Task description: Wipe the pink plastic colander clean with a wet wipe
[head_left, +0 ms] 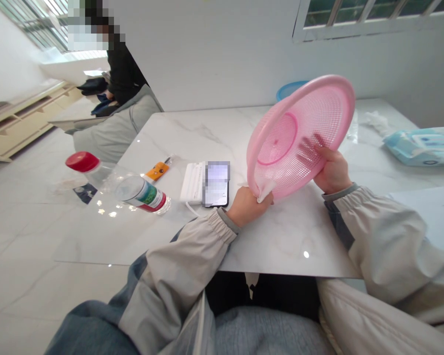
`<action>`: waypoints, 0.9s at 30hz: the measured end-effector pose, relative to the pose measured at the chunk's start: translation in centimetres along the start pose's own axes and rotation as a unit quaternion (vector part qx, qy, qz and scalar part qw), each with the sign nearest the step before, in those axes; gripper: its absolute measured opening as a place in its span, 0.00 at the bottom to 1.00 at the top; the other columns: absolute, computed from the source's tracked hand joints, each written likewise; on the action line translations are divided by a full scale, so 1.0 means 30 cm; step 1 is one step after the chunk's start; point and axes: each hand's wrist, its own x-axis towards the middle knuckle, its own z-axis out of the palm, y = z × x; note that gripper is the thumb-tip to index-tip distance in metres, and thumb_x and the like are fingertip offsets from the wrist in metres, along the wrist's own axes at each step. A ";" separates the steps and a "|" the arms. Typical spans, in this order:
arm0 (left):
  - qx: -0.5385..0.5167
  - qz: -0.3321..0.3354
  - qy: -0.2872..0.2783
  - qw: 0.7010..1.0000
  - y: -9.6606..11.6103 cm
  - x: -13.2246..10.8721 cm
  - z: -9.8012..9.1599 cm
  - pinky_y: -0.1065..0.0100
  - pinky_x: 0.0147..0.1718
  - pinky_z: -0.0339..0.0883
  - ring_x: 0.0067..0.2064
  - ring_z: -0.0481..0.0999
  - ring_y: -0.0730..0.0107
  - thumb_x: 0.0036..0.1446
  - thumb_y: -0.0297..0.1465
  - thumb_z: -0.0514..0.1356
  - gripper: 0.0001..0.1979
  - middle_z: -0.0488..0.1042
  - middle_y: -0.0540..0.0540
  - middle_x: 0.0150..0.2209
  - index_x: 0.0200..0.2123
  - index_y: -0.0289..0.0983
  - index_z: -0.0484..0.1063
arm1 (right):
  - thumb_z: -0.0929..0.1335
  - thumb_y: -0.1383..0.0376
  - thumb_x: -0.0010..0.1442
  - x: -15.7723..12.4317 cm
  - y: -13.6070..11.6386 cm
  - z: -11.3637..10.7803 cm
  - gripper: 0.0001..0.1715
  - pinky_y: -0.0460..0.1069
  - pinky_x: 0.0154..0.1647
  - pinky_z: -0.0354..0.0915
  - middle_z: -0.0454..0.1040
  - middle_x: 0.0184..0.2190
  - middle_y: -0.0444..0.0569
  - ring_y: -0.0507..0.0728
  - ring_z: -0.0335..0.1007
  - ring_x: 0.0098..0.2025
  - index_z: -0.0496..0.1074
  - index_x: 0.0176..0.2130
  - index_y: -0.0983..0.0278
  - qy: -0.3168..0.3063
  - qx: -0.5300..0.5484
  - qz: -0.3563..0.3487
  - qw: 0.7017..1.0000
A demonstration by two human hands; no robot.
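Observation:
A pink plastic colander [307, 133] is held up tilted above the table, its hollow side turned toward me. My right hand [331, 170] grips its right side, thumb inside and fingers spread behind the mesh. At the lower left rim, my left hand [249, 204] is closed on a white wipe [263, 190] that lies over the rim. The left fingers are partly hidden by the wipe and rim. Left of that hand, a smartphone [217, 183] lies beside a white power bank [191, 182] with a cable.
A large clear bottle with a red cap [142, 195] stands at the left, near an orange keychain [158, 170]. A blue basket [290, 90] is behind the colander. A wipes pack [424, 145] and paper [432, 209] lie right. A person [122, 74] sits far left.

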 end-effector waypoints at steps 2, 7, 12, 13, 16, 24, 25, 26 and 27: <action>0.000 -0.002 -0.001 1.000 0.003 0.000 -0.004 0.68 0.35 0.76 0.37 0.87 0.62 0.70 0.31 0.58 0.15 0.83 0.44 0.30 0.30 0.37 0.78 | 0.77 0.61 0.62 0.002 0.012 0.000 0.20 0.68 0.71 0.75 0.85 0.60 0.47 0.65 0.80 0.67 0.80 0.54 0.51 -0.003 0.003 0.007 1.000; -0.008 -0.006 0.007 1.000 0.004 0.003 0.002 0.69 0.35 0.77 0.40 0.88 0.62 0.72 0.34 0.58 0.16 0.84 0.44 0.30 0.32 0.37 0.79 | 0.79 0.60 0.62 -0.011 0.031 0.014 0.20 0.66 0.68 0.78 0.85 0.60 0.45 0.64 0.80 0.68 0.79 0.53 0.49 -0.018 0.010 0.022 1.000; 0.015 0.002 0.015 1.000 0.011 0.004 0.016 0.67 0.38 0.79 0.35 0.86 0.65 0.74 0.36 0.58 0.15 0.86 0.45 0.34 0.36 0.38 0.81 | 0.78 0.60 0.62 -0.039 0.043 0.039 0.20 0.68 0.71 0.75 0.84 0.61 0.41 0.63 0.79 0.68 0.80 0.53 0.47 -0.035 0.025 0.046 0.998; 0.018 0.003 0.018 1.000 0.012 0.005 0.017 0.67 0.39 0.79 0.35 0.85 0.65 0.74 0.36 0.58 0.16 0.86 0.45 0.34 0.36 0.38 0.81 | 0.78 0.60 0.62 -0.047 0.045 0.046 0.21 0.68 0.71 0.75 0.84 0.62 0.40 0.63 0.79 0.68 0.79 0.53 0.47 -0.040 0.028 0.054 0.997; 0.031 0.013 0.031 0.999 0.013 0.006 0.017 0.64 0.45 0.80 0.36 0.86 0.65 0.75 0.38 0.58 0.17 0.86 0.46 0.34 0.35 0.39 0.82 | 0.80 0.59 0.61 -0.070 0.048 0.070 0.23 0.70 0.70 0.75 0.84 0.62 0.43 0.65 0.80 0.68 0.79 0.55 0.47 -0.057 0.034 0.074 0.995; 0.025 0.028 0.039 0.999 -0.001 0.010 0.011 0.60 0.50 0.79 0.38 0.86 0.63 0.74 0.36 0.57 0.18 0.83 0.47 0.30 0.35 0.40 0.83 | 0.81 0.57 0.57 -0.079 0.039 0.089 0.23 0.70 0.72 0.74 0.87 0.56 0.45 0.67 0.81 0.66 0.81 0.52 0.50 -0.063 0.025 0.077 0.995; 0.015 0.025 0.038 0.999 -0.004 0.010 0.013 0.61 0.48 0.79 0.38 0.86 0.62 0.74 0.36 0.57 0.17 0.84 0.47 0.31 0.35 0.39 0.83 | 0.80 0.57 0.58 -0.070 0.036 0.081 0.21 0.70 0.72 0.74 0.87 0.56 0.44 0.67 0.81 0.66 0.82 0.51 0.51 -0.053 0.022 0.071 0.996; 0.005 0.021 0.036 0.999 -0.007 0.009 0.013 0.62 0.47 0.79 0.39 0.87 0.62 0.73 0.35 0.58 0.17 0.84 0.46 0.31 0.35 0.39 0.83 | 0.79 0.58 0.59 -0.060 0.032 0.070 0.18 0.69 0.72 0.74 0.87 0.56 0.43 0.66 0.81 0.66 0.82 0.50 0.51 -0.041 0.017 0.062 0.997; -0.003 0.016 0.031 0.999 -0.008 0.009 0.014 0.63 0.44 0.79 0.40 0.87 0.61 0.73 0.34 0.58 0.16 0.85 0.45 0.32 0.34 0.38 0.82 | 0.79 0.59 0.60 -0.049 0.027 0.058 0.16 0.69 0.72 0.75 0.87 0.56 0.42 0.66 0.81 0.66 0.83 0.48 0.50 -0.028 0.012 0.052 0.998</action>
